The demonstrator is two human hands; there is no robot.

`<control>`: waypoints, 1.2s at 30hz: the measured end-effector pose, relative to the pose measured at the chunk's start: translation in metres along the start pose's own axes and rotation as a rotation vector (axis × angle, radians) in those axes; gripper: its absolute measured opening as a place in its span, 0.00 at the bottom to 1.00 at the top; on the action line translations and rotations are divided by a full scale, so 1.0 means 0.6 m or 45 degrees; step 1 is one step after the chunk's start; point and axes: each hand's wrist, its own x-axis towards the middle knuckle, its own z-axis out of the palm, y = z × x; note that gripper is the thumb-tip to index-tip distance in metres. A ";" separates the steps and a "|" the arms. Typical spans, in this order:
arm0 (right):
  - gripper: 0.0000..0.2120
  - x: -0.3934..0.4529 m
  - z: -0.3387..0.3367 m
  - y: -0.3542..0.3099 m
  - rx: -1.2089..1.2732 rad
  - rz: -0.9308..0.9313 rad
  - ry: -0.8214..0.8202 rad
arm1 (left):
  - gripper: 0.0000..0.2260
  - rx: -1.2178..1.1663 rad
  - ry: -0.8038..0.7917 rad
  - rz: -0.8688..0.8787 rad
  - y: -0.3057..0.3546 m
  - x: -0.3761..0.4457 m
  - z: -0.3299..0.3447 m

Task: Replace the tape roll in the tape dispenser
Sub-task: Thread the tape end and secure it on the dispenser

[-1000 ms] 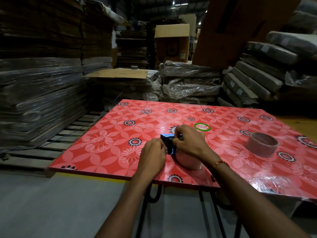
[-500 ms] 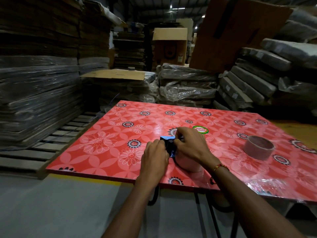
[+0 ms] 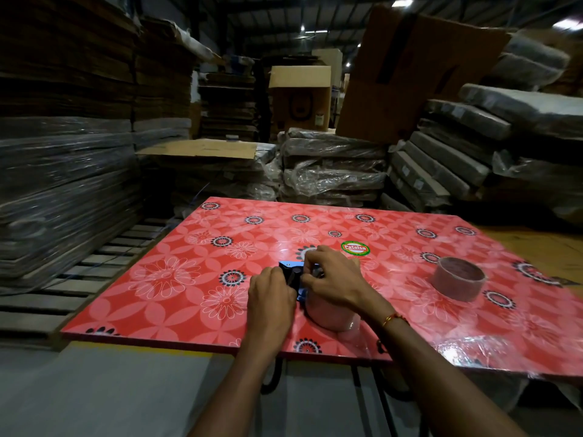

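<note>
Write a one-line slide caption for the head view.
Both hands, left and right, grip a blue tape dispenser with its tape roll on the red table.

Both hands, the left (image 3: 270, 296) and the right (image 3: 331, 280), cover most of the blue-and-black plastic tape dispenser (image 3: 291, 274), so its shape is hard to make out. The right wrist hides the top of the pale clear tape roll (image 3: 331, 316). The red flowered surface (image 3: 176, 279) runs off the right edge.
</note>
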 end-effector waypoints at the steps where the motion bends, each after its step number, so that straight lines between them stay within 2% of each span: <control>1: 0.04 0.001 -0.001 -0.001 0.002 0.003 0.003 | 0.05 0.016 -0.001 0.003 0.001 0.001 0.002; 6: 0.04 0.002 0.005 0.000 -0.035 0.063 0.058 | 0.02 -0.026 -0.038 -0.006 -0.004 0.009 -0.003; 9: 0.04 0.002 0.006 -0.001 -0.050 0.076 0.095 | 0.07 -0.119 -0.102 0.041 -0.012 0.010 -0.008; 12: 0.05 0.003 0.006 0.001 -0.044 0.074 0.113 | 0.08 -0.151 -0.119 0.057 -0.013 0.009 -0.012; 20: 0.07 0.003 0.004 0.006 -0.004 0.085 0.073 | 0.08 -0.151 -0.083 -0.001 -0.008 0.013 -0.005; 24: 0.12 0.005 0.003 0.001 -0.030 0.125 0.048 | 0.08 -0.228 -0.103 -0.072 -0.019 0.017 -0.009; 28: 0.12 0.009 0.002 -0.002 -0.038 0.115 0.006 | 0.08 -0.333 -0.200 -0.131 -0.029 0.022 -0.018; 33: 0.09 0.005 -0.008 -0.002 0.047 0.140 -0.086 | 0.08 -0.289 -0.170 -0.108 -0.026 0.020 -0.018; 36: 0.12 0.006 -0.010 -0.001 0.057 0.163 -0.127 | 0.06 -0.292 -0.168 -0.113 -0.024 0.019 -0.019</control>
